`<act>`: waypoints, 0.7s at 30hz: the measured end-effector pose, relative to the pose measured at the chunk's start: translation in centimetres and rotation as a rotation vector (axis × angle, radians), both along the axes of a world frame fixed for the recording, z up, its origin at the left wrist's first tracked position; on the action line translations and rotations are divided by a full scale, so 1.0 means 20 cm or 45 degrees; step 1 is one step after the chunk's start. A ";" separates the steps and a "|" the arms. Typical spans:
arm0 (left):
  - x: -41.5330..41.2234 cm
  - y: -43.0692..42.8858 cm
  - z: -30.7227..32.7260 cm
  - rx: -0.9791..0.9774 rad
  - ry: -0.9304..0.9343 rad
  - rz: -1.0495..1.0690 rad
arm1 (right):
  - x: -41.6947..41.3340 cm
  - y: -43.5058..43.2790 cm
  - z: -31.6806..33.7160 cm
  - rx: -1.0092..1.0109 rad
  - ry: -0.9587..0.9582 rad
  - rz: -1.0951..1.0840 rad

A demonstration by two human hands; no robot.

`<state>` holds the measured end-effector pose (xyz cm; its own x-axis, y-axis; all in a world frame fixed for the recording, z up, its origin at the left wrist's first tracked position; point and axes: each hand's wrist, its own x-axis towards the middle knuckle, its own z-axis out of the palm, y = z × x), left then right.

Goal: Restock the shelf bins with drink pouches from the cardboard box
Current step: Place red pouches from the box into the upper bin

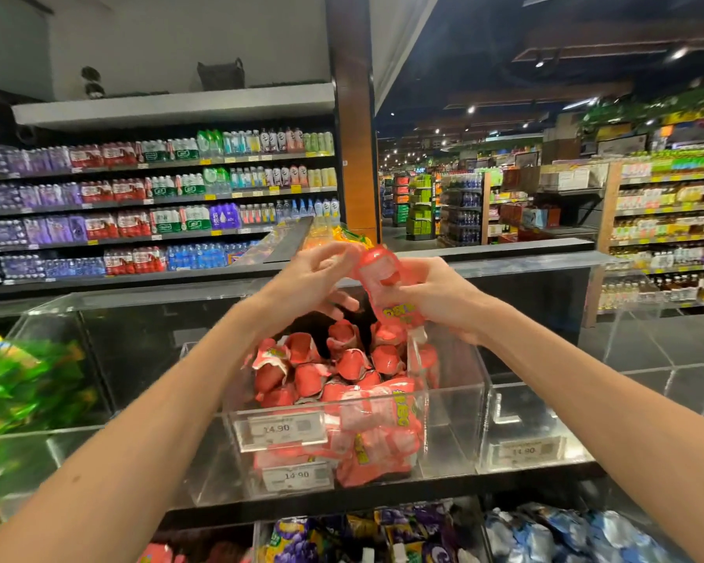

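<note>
A clear acrylic shelf bin (456, 396) in front of me holds several red drink pouches (342, 371). Above its back part my right hand (431, 298) grips one red pouch (376, 274) upright by its lower half. My left hand (314, 274) reaches to the top of that same pouch with fingers loosely curled; whether it pinches the pouch is blurred. The cardboard box is not in view.
Green pouches (21, 379) fill the bin at left. A clear bin (545, 400) at right holds nothing. Purple pouches (301, 538) and blue pouches (545, 534) lie in lower bins. Price tags (285, 430) hang on the bin fronts. Bottled-drink shelves (159, 205) stand behind.
</note>
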<state>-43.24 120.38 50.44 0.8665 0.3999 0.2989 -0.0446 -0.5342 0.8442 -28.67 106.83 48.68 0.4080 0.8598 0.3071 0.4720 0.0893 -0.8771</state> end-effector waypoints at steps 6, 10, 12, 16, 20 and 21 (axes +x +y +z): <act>-0.20 0.03 0.05 0.323 -0.048 0.155 | -0.15 0.16 0.03 0.018 -0.417 -0.123; -0.28 0.11 0.02 0.530 -0.034 0.292 | -0.21 0.28 -0.03 0.003 -0.654 -0.385; -0.30 0.14 -0.01 0.617 -0.016 0.361 | -0.24 0.31 -0.05 0.003 -0.512 -0.266; -0.30 0.24 -0.13 0.803 0.054 0.510 | -0.28 0.39 -0.10 -0.042 -0.431 -0.095; -0.23 0.35 -0.28 0.987 0.220 0.697 | -0.29 0.48 -0.20 -0.108 -0.441 -0.105; -0.20 0.35 -0.30 1.045 0.259 0.742 | -0.29 0.50 -0.22 -0.114 -0.441 -0.128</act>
